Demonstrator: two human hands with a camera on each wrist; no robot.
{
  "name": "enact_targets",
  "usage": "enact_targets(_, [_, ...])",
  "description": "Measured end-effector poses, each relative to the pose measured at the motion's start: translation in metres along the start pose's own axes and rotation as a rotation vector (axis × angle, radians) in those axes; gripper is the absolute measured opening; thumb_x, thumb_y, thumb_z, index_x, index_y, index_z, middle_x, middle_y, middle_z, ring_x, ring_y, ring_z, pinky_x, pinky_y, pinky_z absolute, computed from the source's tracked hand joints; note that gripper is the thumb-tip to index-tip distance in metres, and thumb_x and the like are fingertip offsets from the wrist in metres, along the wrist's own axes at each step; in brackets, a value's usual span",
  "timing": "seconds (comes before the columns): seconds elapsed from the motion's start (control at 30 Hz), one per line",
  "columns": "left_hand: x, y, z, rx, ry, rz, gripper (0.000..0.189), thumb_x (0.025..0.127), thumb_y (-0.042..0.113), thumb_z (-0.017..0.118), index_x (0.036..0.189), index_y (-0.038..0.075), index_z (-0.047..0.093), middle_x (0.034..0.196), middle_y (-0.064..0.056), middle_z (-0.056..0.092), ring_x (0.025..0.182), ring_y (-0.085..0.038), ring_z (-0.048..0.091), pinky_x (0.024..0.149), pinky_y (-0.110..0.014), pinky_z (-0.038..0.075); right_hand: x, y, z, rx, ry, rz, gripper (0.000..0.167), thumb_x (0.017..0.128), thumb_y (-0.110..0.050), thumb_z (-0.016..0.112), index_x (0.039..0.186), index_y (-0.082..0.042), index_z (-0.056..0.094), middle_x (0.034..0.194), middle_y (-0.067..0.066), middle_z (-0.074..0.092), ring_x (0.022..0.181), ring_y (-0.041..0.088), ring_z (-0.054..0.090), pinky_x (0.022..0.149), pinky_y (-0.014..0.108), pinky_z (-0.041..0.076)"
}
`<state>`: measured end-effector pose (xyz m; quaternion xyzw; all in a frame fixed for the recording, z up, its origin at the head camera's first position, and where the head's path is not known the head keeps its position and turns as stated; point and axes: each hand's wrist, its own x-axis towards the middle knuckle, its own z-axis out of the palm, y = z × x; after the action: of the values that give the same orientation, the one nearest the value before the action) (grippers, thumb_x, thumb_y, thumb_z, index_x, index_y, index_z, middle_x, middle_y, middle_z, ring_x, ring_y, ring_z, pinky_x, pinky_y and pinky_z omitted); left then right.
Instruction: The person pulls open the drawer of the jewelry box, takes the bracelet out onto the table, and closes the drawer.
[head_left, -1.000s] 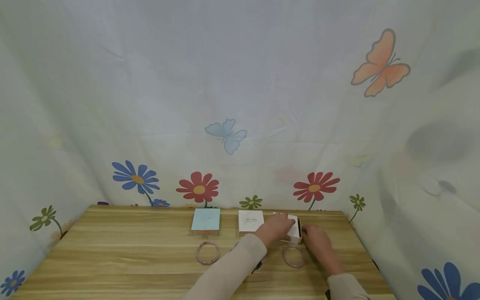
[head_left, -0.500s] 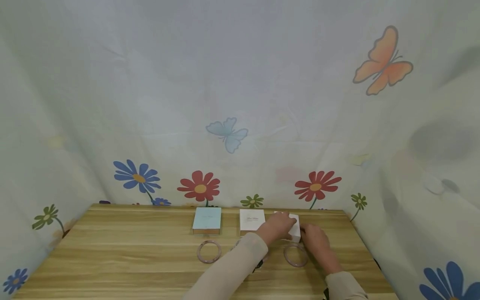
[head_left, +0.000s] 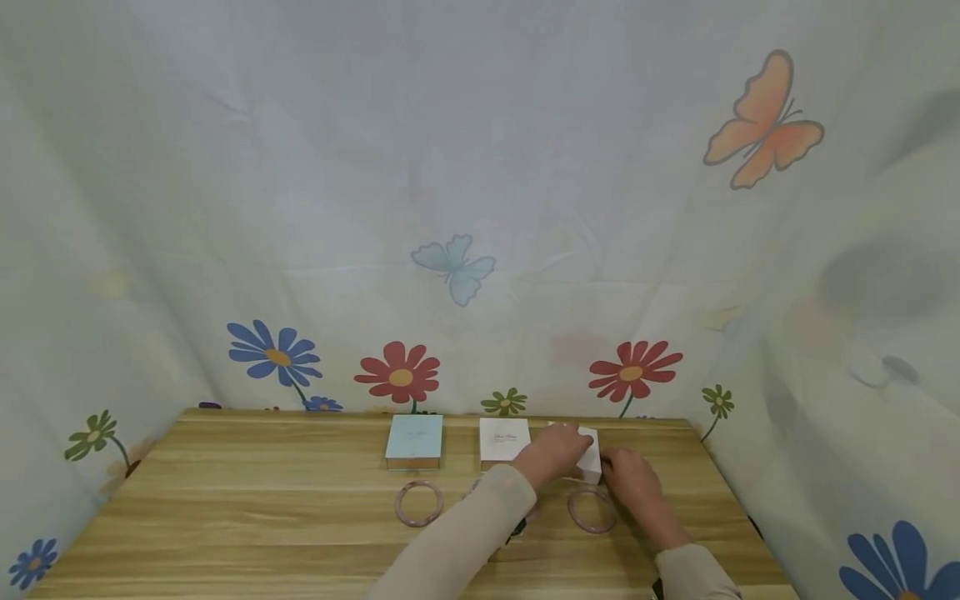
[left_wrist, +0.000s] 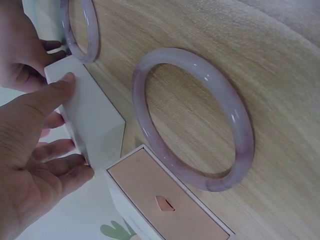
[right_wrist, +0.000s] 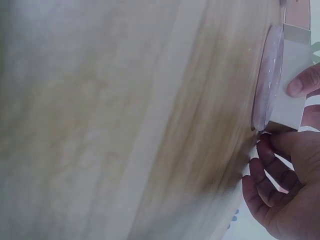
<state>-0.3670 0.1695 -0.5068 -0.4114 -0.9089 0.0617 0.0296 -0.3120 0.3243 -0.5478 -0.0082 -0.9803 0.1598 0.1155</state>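
At the right of the head view, my left hand [head_left: 557, 454] grips a white gift box [head_left: 588, 462], thumb on its top and fingers along the far side. The left wrist view shows the same box [left_wrist: 95, 115] tilted under that thumb. My right hand [head_left: 633, 483] is at the box's right end; in the right wrist view, its thumb and index finger [right_wrist: 267, 155] pinch at the lower edge there, the other fingers curled. Whatever lies between those fingertips is hidden. A pale purple bangle [head_left: 572, 514] lies on the table just before the box.
A second white box [head_left: 504, 439] with a copper drawer front and small tab stands to the left, a light blue box [head_left: 414, 440] farther left. One bangle [head_left: 397, 504] lies before the blue box; another bangle [left_wrist: 245, 145] is partly behind my left forearm. A flowered curtain [head_left: 480, 167] borders the table.
A second ago a dark gap showed at the right end of the held box; its drawer is now pushed in. The hands have barely moved since half a second ago.
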Motion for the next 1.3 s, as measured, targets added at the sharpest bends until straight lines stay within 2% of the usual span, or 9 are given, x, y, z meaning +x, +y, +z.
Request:
enact_targets(0.1, [0.002,-0.003,0.000,-0.017,-0.012,0.015,0.051,0.088,0.049,0.078,0.131,0.025,0.065,0.123,0.001,0.065,0.107,-0.015,0.065,0.087,-0.028,0.055,-0.003,0.001,-0.002,0.010,0.011,-0.029,0.010,0.095,-0.008,0.068,0.089,-0.011,0.075,0.090,0.008,0.075,0.083,0.027,0.070,0.067,0.046,0.055])
enact_targets(0.3, [0.003,-0.019,0.002,-0.057,-0.020,0.073,0.042,0.084,0.043,0.083,0.117,0.022,0.068,0.108,0.005,0.066,0.100,-0.010,0.062,0.084,-0.023,0.051,-0.012,0.000,-0.004,0.035,0.031,-0.097,0.007,0.090,-0.006,0.073,0.086,-0.010,0.076,0.082,0.001,0.073,0.074,0.018,0.067,0.065,0.039,0.055])
enact_targets(0.5, [0.001,-0.021,-0.005,-0.065,-0.024,0.102,0.040,0.084,0.039,0.084,0.117,0.021,0.069,0.111,0.004,0.066,0.102,-0.011,0.062,0.087,-0.023,0.050,-0.016,0.004,-0.011,0.046,-0.004,-0.053,0.010,0.089,-0.001,0.070,0.087,-0.009,0.076,0.089,0.005,0.074,0.085,0.027,0.071,0.072,0.044,0.058])
enact_targets(0.63, [-0.003,-0.010,-0.006,-0.027,-0.039,0.043,0.049,0.089,0.045,0.077,0.131,0.024,0.064,0.124,0.001,0.064,0.115,-0.016,0.060,0.093,-0.030,0.051,-0.019,0.002,-0.015,0.060,-0.027,-0.019,0.009,0.090,-0.001,0.070,0.089,-0.008,0.076,0.090,0.006,0.074,0.084,0.025,0.070,0.071,0.043,0.057])
enact_targets(0.77, [-0.004,0.004,-0.001,0.024,-0.031,-0.035,0.065,0.088,0.071,0.062,0.140,0.031,0.059,0.134,0.001,0.060,0.122,-0.022,0.057,0.100,-0.040,0.048,-0.020,-0.001,-0.017,0.071,-0.030,-0.010,0.008,0.089,-0.002,0.071,0.089,-0.008,0.076,0.088,0.004,0.073,0.079,0.020,0.068,0.068,0.040,0.056])
enact_targets(0.9, [-0.002,0.015,0.003,0.065,0.013,-0.098,0.070,0.084,0.084,0.050,0.133,0.034,0.062,0.127,0.002,0.063,0.114,-0.021,0.059,0.099,-0.042,0.047,-0.021,-0.005,-0.019,0.088,-0.022,-0.005,0.007,0.090,-0.003,0.072,0.090,-0.008,0.076,0.085,0.001,0.072,0.074,0.014,0.064,0.065,0.036,0.055])
enact_targets(1.03, [0.000,0.021,0.008,0.084,0.047,-0.122,0.061,0.089,0.078,0.050,0.128,0.033,0.063,0.120,-0.001,0.064,0.110,-0.021,0.059,0.094,-0.037,0.049,-0.022,-0.010,-0.022,0.092,-0.033,-0.004,0.007,0.091,-0.003,0.071,0.091,-0.008,0.076,0.084,0.001,0.072,0.071,0.011,0.061,0.061,0.032,0.052])
enact_targets(1.17, [-0.001,0.016,0.011,0.071,0.063,-0.071,0.051,0.096,0.066,0.054,0.132,0.030,0.061,0.122,-0.003,0.062,0.112,-0.023,0.058,0.094,-0.035,0.050,-0.025,-0.010,-0.025,0.075,-0.036,-0.011,0.007,0.090,-0.003,0.072,0.090,-0.008,0.076,0.086,0.002,0.073,0.075,0.016,0.065,0.064,0.035,0.054])
enact_targets(1.3, [-0.004,0.004,0.010,-0.010,0.032,0.026,0.052,0.097,0.051,0.063,0.143,0.028,0.055,0.137,-0.001,0.057,0.127,-0.023,0.053,0.104,-0.032,0.046,-0.027,-0.006,-0.027,0.076,-0.039,-0.014,0.006,0.088,-0.002,0.072,0.091,-0.007,0.076,0.088,0.004,0.073,0.080,0.021,0.068,0.070,0.040,0.056])
